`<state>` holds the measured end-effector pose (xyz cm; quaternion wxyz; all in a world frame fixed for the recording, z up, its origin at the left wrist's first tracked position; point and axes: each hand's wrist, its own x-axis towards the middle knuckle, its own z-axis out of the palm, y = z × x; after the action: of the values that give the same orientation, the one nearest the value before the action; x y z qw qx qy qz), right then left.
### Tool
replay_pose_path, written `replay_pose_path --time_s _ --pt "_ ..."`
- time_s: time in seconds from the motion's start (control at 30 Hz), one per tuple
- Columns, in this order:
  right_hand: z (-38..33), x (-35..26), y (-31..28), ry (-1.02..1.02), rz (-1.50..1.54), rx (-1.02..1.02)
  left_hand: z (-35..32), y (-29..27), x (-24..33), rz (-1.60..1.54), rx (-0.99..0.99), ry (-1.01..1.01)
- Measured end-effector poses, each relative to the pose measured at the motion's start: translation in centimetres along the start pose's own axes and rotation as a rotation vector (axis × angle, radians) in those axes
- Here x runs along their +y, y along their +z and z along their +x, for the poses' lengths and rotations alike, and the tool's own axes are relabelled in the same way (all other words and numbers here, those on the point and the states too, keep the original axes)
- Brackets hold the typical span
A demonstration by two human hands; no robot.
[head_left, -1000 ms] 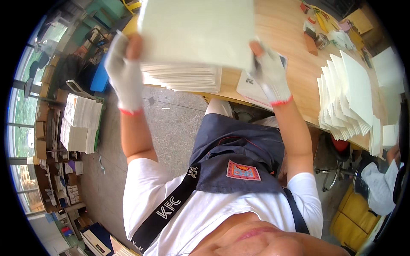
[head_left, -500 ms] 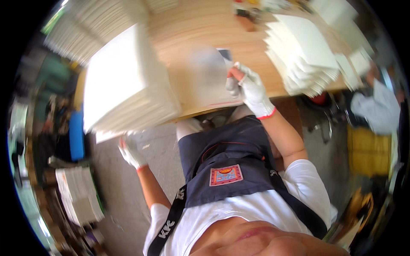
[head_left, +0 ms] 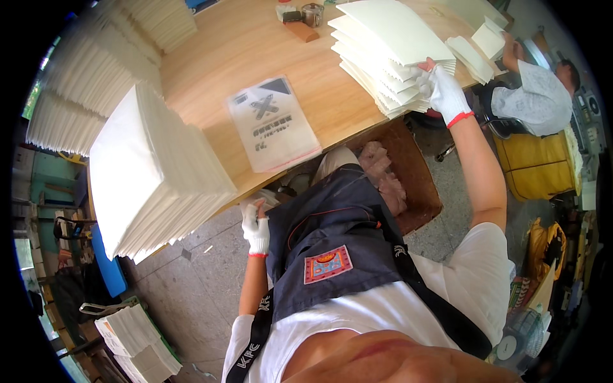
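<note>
1. Far left, tall rows of pale paper stacks [head_left: 76,118] line the end of a wooden table [head_left: 217,51]; on the floor side are a blue panel [head_left: 108,258] and bundled papers [head_left: 137,341].
2. Nearer me, a thick white stack [head_left: 137,172] stands at the table's front edge, its layered side facing right.
3. My left hand [head_left: 255,233], in a white glove with a red cuff, hangs just off that edge, fingers loosely bent and nothing in them.
4. A printed sleeve [head_left: 273,131], dark-cornered and red-edged, lies flat on the tabletop, between the two white piles.
5. Beyond it sit a brown block [head_left: 301,32] and a metal pot [head_left: 313,14]; beneath the table, a brown bin [head_left: 424,204] holds crumpled pink material [head_left: 383,179].
6. The fanned white sheets [head_left: 396,38] rest in staggered layers on the table's right side, where my right hand [head_left: 445,92] touches their near corner; whether thumb and fingers clamp it, I cannot tell.
7. Far right, a co-worker [head_left: 536,96] in a pale top reaches toward small white pieces [head_left: 488,38], above a yellow padded item [head_left: 533,163].
</note>
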<state>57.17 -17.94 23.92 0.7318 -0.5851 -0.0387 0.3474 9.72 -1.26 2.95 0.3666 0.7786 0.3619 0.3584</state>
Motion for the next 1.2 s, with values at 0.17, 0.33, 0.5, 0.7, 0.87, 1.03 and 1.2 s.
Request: replay_pose_path --time_s 0.17,0.33,0.5,0.7,0.87,1.03,1.2 --pt "3.2 -1.3 -1.9 -0.231 0.228 0.132 6.8 1.7 3.8 0.197 -0.136 0.331" --pt "5.2 -5.7 -2.8 -0.185 0.103 -0.04 14.3 4.9 2.8 0.701 -0.481 0.394" --pt "3.1 -5.9 -0.2 -0.295 0.013 0.018 16.6 5.8 4.7 0.903 -0.641 0.223" --pt "-5.0 3.2 0.0 -0.12 -0.061 -0.196 15.5 4.9 4.9 0.815 -0.633 0.123" --pt "-9.9 12.7 1.1 0.243 0.006 -0.388 16.2 6.4 2.9 0.817 -0.58 0.18" --pt "-11.2 18.0 -0.8 0.485 0.212 -0.317 15.4 5.9 2.2 0.528 -0.428 0.181" --pt "-11.1 22.3 -0.1 0.412 0.392 -0.05 14.7 4.8 2.9 0.679 -0.233 0.218"
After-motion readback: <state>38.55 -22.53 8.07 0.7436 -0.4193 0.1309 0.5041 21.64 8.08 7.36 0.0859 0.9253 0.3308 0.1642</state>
